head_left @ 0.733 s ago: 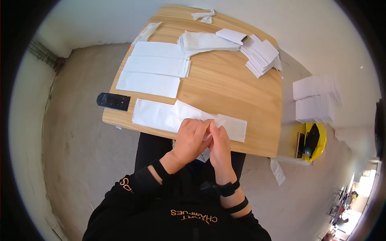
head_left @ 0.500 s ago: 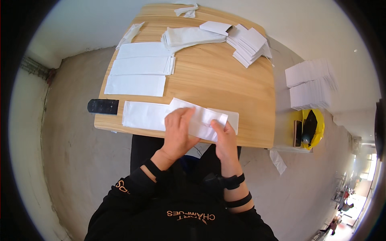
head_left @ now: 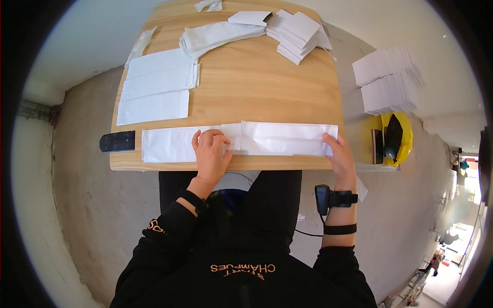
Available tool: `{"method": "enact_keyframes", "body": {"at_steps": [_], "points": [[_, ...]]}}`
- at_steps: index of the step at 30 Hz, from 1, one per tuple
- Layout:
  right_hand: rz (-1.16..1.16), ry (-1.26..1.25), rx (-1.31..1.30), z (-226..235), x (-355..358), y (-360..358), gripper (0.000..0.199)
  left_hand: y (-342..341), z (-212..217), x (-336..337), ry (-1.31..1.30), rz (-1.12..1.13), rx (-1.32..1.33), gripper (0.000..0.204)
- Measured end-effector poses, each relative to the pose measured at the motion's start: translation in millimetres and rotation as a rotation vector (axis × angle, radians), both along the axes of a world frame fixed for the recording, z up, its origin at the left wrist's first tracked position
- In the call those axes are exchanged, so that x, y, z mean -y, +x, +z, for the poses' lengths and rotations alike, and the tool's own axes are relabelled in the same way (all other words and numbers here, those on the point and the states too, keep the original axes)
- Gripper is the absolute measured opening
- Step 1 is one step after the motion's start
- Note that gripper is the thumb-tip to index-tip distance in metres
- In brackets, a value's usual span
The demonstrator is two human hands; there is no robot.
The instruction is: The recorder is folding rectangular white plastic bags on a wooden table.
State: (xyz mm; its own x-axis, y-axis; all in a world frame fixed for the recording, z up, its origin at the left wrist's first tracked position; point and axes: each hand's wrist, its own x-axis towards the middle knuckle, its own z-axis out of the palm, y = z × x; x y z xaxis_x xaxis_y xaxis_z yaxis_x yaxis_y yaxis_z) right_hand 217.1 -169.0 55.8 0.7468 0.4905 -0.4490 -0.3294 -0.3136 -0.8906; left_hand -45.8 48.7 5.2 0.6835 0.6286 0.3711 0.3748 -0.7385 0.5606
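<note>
An unfolded white paper sleeve (head_left: pixel 287 137) lies flat along the table's near edge. Its right end is pinched by my right hand (head_left: pixel 341 153), thumb on top. My left hand (head_left: pixel 211 153) has bent fingers with index and thumb closed at the sleeve's left end, though the fingertips are partly hidden. Under and beside that hand, another flat white sleeve (head_left: pixel 167 145) stretches left, and the two overlap near the middle. Farther back on the left, several white sleeves (head_left: pixel 154 105) lie in overlapping rows.
A wooden table (head_left: pixel 267 84) carries a pile of white sheets (head_left: pixel 221 37) and folded white cards (head_left: pixel 300 33) at the back. A black remote-like object (head_left: pixel 117 141) sits at the left edge. Right of the table are white stacks (head_left: pixel 387 84) and a yellow bag (head_left: pixel 404 138).
My right hand has moved right, drawing the sleeve out flat and straight along the near edge. My left hand stays near the middle join. The view has shifted slightly.
</note>
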Motion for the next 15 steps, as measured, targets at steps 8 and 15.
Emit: {"method": "enact_keyframes", "body": {"at_steps": [8, 15], "points": [[-0.019, -0.05, 0.12, -54, 18, 26, 0.033, 6, -3, 9, 0.063, -0.091, -0.006, 0.022], [0.008, -0.128, 0.297, -77, 20, 26, 0.033, 6, -8, 10, 0.07, -0.114, -0.015, 0.022]]}}
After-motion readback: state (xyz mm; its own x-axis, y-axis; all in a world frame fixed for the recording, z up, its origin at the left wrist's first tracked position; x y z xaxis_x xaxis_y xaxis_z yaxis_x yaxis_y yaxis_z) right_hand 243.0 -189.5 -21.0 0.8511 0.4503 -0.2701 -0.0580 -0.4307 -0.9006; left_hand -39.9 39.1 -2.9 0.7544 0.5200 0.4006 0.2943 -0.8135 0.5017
